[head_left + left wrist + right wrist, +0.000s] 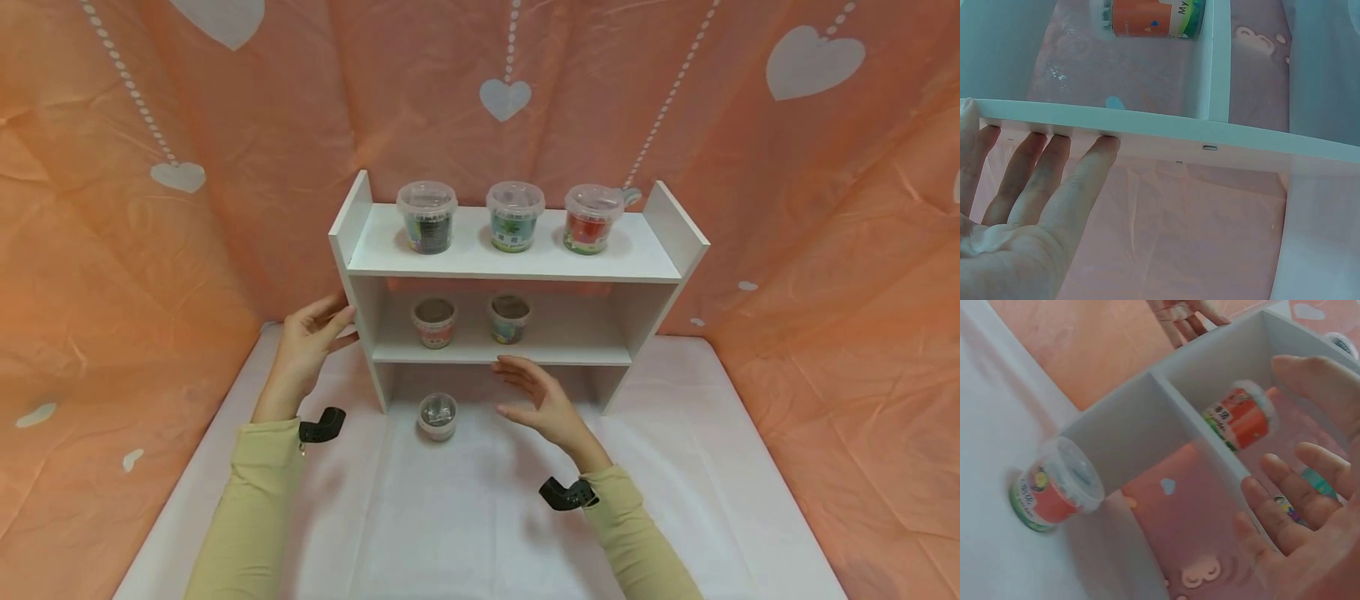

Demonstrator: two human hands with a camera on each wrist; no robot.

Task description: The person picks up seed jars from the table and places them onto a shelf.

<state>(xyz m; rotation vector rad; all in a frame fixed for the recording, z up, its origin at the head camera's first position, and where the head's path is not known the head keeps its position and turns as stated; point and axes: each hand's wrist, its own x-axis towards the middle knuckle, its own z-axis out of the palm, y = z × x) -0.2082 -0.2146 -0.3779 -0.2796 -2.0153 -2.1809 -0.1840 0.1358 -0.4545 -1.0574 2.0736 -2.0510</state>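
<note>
A white shelf unit (517,271) carries small clear tubs with lids. On its top board are a dark-filled tub (430,221), a green-labelled tub (514,221) and a red-labelled tub (588,225). The middle board holds a red-labelled tub (435,333) at left and a blue-green one (509,321) beside it. Another red-labelled tub (1054,494) stands on the table at the lowest level. My left hand (307,342) touches the unit's left side panel, fingers (1091,169) extended against its outer face. My right hand (543,404) hovers before the middle board, fingers spread, holding nothing.
A white cloth (442,525) covers the table. Orange sheets (97,292) with pale hearts hang behind and at both sides. A small grey rounded piece (632,196) shows beside the top right tub.
</note>
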